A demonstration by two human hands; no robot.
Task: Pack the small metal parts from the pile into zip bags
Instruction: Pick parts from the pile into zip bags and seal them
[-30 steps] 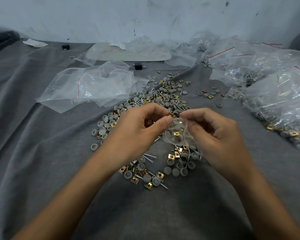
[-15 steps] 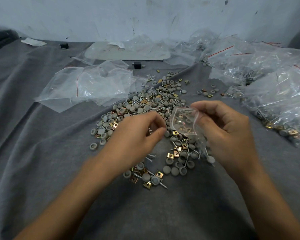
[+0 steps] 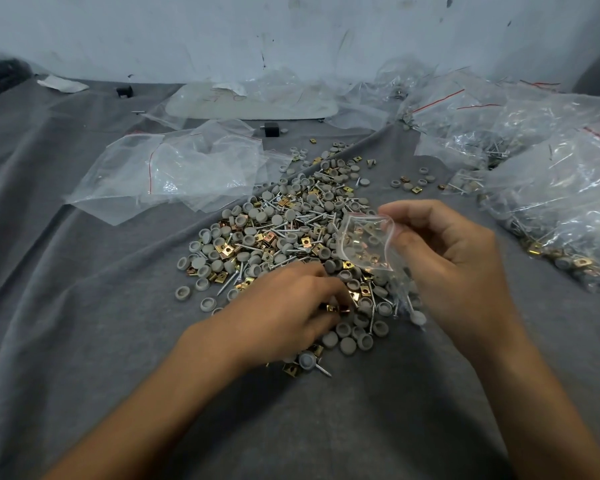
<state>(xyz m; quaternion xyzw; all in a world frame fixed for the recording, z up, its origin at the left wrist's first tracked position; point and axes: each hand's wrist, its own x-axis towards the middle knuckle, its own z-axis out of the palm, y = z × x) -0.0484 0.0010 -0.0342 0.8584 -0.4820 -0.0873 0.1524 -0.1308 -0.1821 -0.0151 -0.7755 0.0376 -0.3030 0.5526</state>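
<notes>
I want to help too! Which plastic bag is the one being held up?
The small zip bag pinched by the right hand; the empty bags and the filled bags lie on the grey cloth.

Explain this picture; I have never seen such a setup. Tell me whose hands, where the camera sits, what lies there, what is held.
No machine: a person works bare-handed, filmed by one head-worn camera looking down. On the grey cloth lies a pile of screws, grey caps and brass clips, empty zip bags behind it, filled bags at the right. The right hand pinches a small zip bag holding a few parts. The left hand reaches into the pile; whether it grips anything is unclear.
</notes>
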